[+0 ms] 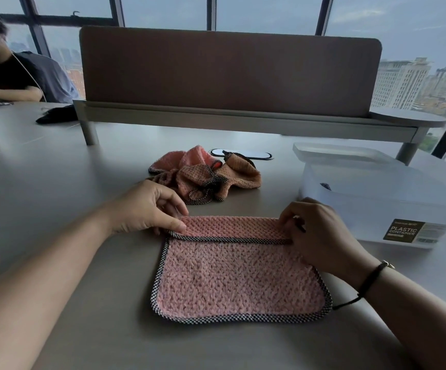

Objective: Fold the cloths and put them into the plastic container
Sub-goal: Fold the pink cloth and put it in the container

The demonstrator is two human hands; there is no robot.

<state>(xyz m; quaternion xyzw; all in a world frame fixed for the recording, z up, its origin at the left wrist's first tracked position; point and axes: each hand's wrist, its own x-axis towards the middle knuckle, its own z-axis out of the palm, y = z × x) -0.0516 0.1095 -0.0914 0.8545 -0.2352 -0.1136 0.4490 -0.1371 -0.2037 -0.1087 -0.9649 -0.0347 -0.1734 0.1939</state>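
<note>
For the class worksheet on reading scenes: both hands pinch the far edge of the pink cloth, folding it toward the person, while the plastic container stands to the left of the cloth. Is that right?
Not quite. The head view shows the plastic container standing to the right of the pink cloth, not the left. The rest holds: the left hand and right hand pinch the cloth's far edge, folded toward the person.

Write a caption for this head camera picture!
Both hands fold a pink cloth beside the plastic container.

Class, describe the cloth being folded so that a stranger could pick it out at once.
On the grey table, left of the plastic container, two hands hold a pink cloth. Unlike the crumpled cloths behind, it lies flat, far edge folded over.
</note>
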